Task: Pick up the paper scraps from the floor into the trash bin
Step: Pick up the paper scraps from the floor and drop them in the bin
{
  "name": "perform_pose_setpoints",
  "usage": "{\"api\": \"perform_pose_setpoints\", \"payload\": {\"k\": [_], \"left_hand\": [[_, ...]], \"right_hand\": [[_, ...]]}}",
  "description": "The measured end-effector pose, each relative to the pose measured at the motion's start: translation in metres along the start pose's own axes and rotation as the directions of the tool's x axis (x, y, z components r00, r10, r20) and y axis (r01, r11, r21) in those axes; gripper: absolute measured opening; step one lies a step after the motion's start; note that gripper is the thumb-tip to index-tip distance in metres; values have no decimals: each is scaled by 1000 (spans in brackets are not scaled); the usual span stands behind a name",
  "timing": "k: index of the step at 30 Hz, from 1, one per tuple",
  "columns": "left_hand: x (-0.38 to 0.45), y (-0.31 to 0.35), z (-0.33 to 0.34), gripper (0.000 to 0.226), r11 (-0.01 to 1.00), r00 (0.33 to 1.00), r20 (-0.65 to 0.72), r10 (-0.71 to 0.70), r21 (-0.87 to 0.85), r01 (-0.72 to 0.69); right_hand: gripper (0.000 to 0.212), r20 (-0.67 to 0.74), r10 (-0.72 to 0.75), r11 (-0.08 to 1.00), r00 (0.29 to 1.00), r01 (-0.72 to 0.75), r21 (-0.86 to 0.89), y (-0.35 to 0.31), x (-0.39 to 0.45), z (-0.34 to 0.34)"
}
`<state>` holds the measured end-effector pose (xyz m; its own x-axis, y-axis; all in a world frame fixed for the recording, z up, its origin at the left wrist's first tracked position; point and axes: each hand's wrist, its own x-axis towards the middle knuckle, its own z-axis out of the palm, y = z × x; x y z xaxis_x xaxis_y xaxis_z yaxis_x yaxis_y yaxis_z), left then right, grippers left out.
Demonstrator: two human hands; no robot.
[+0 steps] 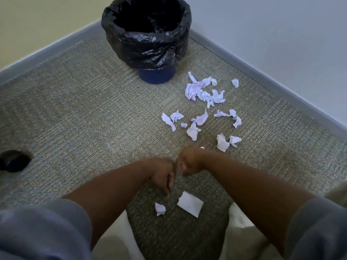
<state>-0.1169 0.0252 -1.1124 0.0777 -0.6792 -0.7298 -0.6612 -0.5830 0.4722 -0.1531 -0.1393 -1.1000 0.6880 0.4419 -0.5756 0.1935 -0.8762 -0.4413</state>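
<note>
A trash bin point(155, 76) lined with a black bag point(146, 32) stands on the carpet in the corner, its mouth open. Several crumpled white paper scraps point(202, 92) lie scattered to the right of the bin and nearer me point(193, 131). A flat white piece point(190, 203) and a small crumpled scrap point(160, 209) lie close to my knees. My left hand point(162, 174) and my right hand point(185, 163) meet knuckle to knuckle above the carpet. The right is curled into a fist with nothing seen in it. The left's fingers hang down towards the near scraps and hold nothing.
Grey baseboards point(262, 76) run along both walls behind the bin. A dark round object point(14, 160) sits on the carpet at the far left. My knees in light trousers point(242, 231) frame the near scraps.
</note>
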Motion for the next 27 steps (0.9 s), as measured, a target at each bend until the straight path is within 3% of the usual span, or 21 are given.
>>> {"api": "perform_pose_setpoints", "payload": {"k": [4, 7, 15, 27], "left_hand": [[1, 11, 7, 39, 992, 992, 123, 32, 118, -47], [1, 12, 13, 39, 977, 986, 154, 69, 189, -98], [-3, 9, 24, 26, 953, 977, 159, 145, 244, -182], [-2, 9, 29, 23, 908, 945, 218, 243, 293, -301]], "right_hand": [[9, 152, 29, 998, 988, -19, -65, 0, -3, 17], [22, 225, 29, 994, 974, -4, -109, -2, -3, 28], [41, 255, -78, 979, 964, 123, -164, -12, -3, 42], [44, 308, -154, 970, 939, 203, -134, -17, -7, 49]]}}
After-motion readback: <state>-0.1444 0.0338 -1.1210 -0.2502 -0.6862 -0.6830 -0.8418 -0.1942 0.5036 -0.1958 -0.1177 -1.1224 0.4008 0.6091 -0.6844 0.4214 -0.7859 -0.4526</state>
